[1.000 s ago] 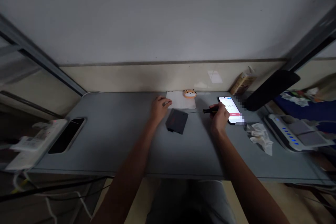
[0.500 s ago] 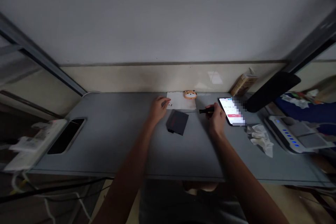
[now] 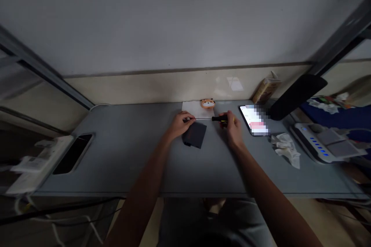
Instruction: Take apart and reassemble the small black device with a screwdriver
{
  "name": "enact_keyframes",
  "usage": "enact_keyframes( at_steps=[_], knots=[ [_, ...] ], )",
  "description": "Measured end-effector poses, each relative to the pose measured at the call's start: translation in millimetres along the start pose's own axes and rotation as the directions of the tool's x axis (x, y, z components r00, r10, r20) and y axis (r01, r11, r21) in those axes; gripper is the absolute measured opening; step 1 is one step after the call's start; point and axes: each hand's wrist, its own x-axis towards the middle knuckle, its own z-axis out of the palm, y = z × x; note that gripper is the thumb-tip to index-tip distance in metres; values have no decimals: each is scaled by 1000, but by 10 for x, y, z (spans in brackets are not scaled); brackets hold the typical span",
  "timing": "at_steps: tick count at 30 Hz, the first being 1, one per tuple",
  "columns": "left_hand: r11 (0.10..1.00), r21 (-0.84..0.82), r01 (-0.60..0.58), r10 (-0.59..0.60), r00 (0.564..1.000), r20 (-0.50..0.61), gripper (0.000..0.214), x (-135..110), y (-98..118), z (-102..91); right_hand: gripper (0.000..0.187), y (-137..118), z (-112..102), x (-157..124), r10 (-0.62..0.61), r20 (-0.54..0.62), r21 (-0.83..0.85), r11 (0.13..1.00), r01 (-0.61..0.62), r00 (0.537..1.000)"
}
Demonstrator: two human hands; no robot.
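Note:
My right hand is closed around the black and yellow handle of a screwdriver, whose thin shaft points left. At the shaft's tip, my left hand pinches with thumb and forefinger; whatever is between them is too small to make out. Just below those fingers a dark grey, flat box-like device lies on the grey table. Behind it is a sheet of white paper, partly covered by my left hand. An orange and white animal-face figure sits on the paper's right side.
A lit phone lies right of my right hand, with crumpled tissue near it. Farther right stand a black cylindrical object, a carton and a device with blue lights. A dark phone and white power strip are at left.
My left hand has moved right, from the paper's left side to the screwdriver's tip above the dark device. My right hand has shifted left with the screwdriver. The view has tilted slightly.

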Motion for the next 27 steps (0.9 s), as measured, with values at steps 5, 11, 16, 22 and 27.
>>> enact_keyframes(
  at_steps=[5, 11, 16, 22, 27],
  knots=[
    [993, 100, 63, -47, 986, -159, 14, 4, -103, -77, 68, 18, -5, 19, 49, -52, 25, 999, -48, 997],
    [955, 231, 186, -132, 964, -231, 17, -21, -272, -157, 68, 10, -4, 21, 65, -75, 26, 998, -63, 995],
    [947, 274, 167, -117, 974, -192, 17, -35, -257, -137, 68, -21, 10, 11, 66, -103, 34, 997, -63, 992],
    [951, 281, 127, -77, 980, -181, 20, -37, -256, -107, 72, -78, 10, -6, 119, -131, 17, 993, -118, 984],
    [954, 285, 96, -44, 982, -183, 24, -33, -292, -110, 69, -82, 5, -5, 137, -147, 32, 991, -133, 980]
  ],
)
